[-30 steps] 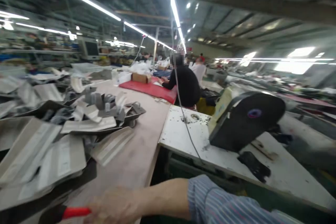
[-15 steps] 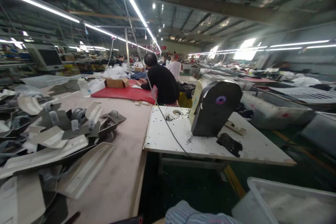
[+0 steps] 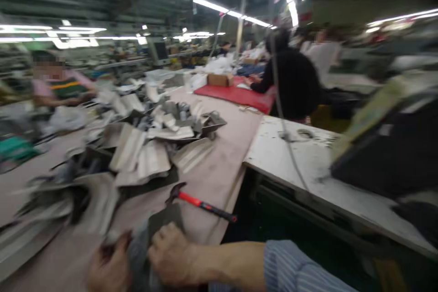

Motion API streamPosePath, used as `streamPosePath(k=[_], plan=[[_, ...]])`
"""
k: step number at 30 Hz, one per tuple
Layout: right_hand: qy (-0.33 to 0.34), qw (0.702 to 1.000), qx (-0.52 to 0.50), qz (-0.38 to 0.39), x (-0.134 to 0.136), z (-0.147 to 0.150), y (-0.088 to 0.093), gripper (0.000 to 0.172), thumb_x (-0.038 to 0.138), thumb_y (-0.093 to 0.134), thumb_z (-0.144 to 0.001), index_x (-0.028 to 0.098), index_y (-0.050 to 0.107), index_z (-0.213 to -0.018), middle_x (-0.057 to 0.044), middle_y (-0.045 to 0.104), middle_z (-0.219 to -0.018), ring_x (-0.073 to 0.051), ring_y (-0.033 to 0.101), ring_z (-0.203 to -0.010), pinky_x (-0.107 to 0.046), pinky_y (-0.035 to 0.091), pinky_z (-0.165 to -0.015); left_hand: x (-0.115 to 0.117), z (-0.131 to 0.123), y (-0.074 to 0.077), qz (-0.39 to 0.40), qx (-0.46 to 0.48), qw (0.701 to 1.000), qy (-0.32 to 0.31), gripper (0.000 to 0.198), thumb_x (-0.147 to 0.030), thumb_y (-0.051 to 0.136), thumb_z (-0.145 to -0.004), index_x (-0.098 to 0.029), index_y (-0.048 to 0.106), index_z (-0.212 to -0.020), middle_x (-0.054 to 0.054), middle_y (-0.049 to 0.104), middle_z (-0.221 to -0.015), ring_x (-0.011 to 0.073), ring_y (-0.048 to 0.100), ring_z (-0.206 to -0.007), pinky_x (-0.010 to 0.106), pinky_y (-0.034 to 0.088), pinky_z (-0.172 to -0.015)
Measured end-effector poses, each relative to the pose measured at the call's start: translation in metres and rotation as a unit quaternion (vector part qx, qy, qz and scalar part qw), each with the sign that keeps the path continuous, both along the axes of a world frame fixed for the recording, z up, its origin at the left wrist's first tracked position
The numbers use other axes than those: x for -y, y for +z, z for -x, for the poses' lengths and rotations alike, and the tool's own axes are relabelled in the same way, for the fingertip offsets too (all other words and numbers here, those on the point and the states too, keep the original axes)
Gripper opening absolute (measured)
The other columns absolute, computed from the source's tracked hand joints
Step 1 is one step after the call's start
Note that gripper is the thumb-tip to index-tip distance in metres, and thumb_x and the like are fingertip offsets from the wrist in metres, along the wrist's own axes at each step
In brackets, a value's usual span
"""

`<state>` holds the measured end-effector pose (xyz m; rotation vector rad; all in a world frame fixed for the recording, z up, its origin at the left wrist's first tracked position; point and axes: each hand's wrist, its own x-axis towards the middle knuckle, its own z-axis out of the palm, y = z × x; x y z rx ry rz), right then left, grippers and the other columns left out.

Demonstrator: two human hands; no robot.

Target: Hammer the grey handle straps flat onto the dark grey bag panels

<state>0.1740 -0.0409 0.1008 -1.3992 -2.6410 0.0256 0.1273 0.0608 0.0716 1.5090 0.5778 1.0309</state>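
Gripping the piece [image 3: 167,217] over the table [image 3: 224,159], the right hand [image 3: 171,253] curled tight; whether the left hand [image 3: 110,265] held it too, blur hid. Steady, even holding probably served best — the hammer [image 3: 201,203] lay just beyond, clear of both.

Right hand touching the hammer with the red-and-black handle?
Apart. The head view shows a strip of pinkish tabletop between the right hand and the hammer.
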Motion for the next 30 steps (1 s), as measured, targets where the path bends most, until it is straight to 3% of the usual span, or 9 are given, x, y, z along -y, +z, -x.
streamPosePath(k=[2,3,5,7,10,14,21,25,30], plan=[[-0.027,0.999,-0.016,0.018,-0.016,0.007,-0.014,0.019,0.025,0.055,-0.086,0.01,0.065,-0.088,-0.017,0.067,-0.089,-0.029,0.06,-0.085,-0.045,0.047,-0.078,0.016,0.077,-0.013,0.034,-0.022,0.978,0.206,0.03,-0.041,0.064,-0.09,-0.014,0.066,-0.103,0.003,0.071,-0.09,0.015,0.068,-0.073,0.033,0.059,-0.07],[-0.052,0.998,-0.019,0.025,-0.022,0.009,-0.017,0.017,0.023,0.055,-0.083,0.01,0.064,-0.088,-0.018,0.067,-0.088,-0.03,0.06,-0.086,-0.046,0.045,-0.079,0.027,0.104,-0.017,0.051,-0.033,0.947,0.317,0.031,-0.043,0.07,-0.084,-0.015,0.066,-0.099,0.003,0.073,-0.087,0.0163,0.07,-0.075,0.026,0.058,-0.063],[-0.095,0.995,-0.019,0.04,-0.028,0.007,-0.016,0.014,0.018,0.055,-0.08,0.011,0.062,-0.089,-0.018,0.066,-0.088,-0.03,0.061,-0.086,-0.045,0.043,-0.08,0.047,0.133,-0.022,0.079,-0.058,0.87,0.484,0.032,-0.039,0.077,-0.076,-0.015,0.068,-0.096,0.003,0.075,-0.083,0.0163,0.071,-0.072,0.026,0.058,-0.067],[-0.14,0.989,-0.009,0.055,-0.03,0.0,-0.008,0.016,0.016,0.055,-0.078,0.011,0.061,-0.092,-0.018,0.067,-0.087,-0.03,0.062,-0.086,-0.043,0.041,-0.081,0.06,0.136,-0.019,0.087,-0.09,0.823,0.553,0.035,-0.036,0.079,-0.073,-0.015,0.069,-0.098,0.005,0.076,-0.086,0.0178,0.072,-0.076,0.026,0.058,-0.072],[-0.2,0.976,0.006,0.085,-0.028,-0.006,0.002,0.015,0.017,0.054,-0.082,0.013,0.058,-0.096,-0.018,0.068,-0.086,-0.029,0.066,-0.085,-0.039,0.043,-0.079,0.073,0.122,-0.007,0.053,-0.11,0.825,0.551,0.031,-0.034,0.076,-0.076,-0.017,0.068,-0.1,0.006,0.076,-0.091,0.0183,0.072,-0.081,0.027,0.057,-0.077],[-0.24,0.958,-0.016,0.158,-0.022,-0.001,-0.006,0.025,0.037,0.053,-0.094,0.016,0.055,-0.106,-0.015,0.071,-0.088,-0.028,0.071,-0.081,-0.033,0.046,-0.069,0.079,0.109,0.0,0.023,-0.136,0.855,0.501,0.027,-0.032,0.074,-0.078,-0.019,0.067,-0.101,0.005,0.076,-0.094,0.0183,0.072,-0.085,0.028,0.056,-0.082],[-0.172,0.964,-0.126,0.16,0.003,0.007,-0.039,0.058,0.041,0.057,-0.095,0.017,0.038,-0.144,-0.014,0.071,-0.114,-0.027,0.071,-0.095,-0.034,0.05,-0.076,0.046,0.105,-0.042,0.15,0.012,0.896,0.417,0.035,-0.039,0.074,-0.078,-0.015,0.065,-0.102,0.008,0.076,-0.094,0.0191,0.072,-0.086,0.03,0.056,-0.082],[-0.156,0.968,-0.143,0.137,0.005,0.007,-0.058,0.053,0.04,0.049,-0.099,0.014,0.042,-0.144,-0.016,0.07,-0.116,-0.027,0.071,-0.092,-0.035,0.051,-0.077,0.036,0.103,-0.061,0.165,0.027,0.917,0.362,0.045,-0.042,0.077,-0.077,-0.016,0.062,-0.111,0.008,0.077,-0.095,0.0201,0.073,-0.088,0.031,0.056,-0.083],[-0.128,0.975,-0.177,0.052,0.0,0.011,-0.074,0.046,0.035,0.039,-0.103,0.011,0.05,-0.14,-0.017,0.071,-0.11,-0.024,0.07,-0.085,-0.034,0.052,-0.075,0.038,0.103,-0.064,0.157,-0.001,0.929,0.335,0.042,-0.043,0.074,-0.08,-0.016,0.063,-0.11,0.01,0.077,-0.097,0.0214,0.073,-0.091,0.032,0.055,-0.086]])
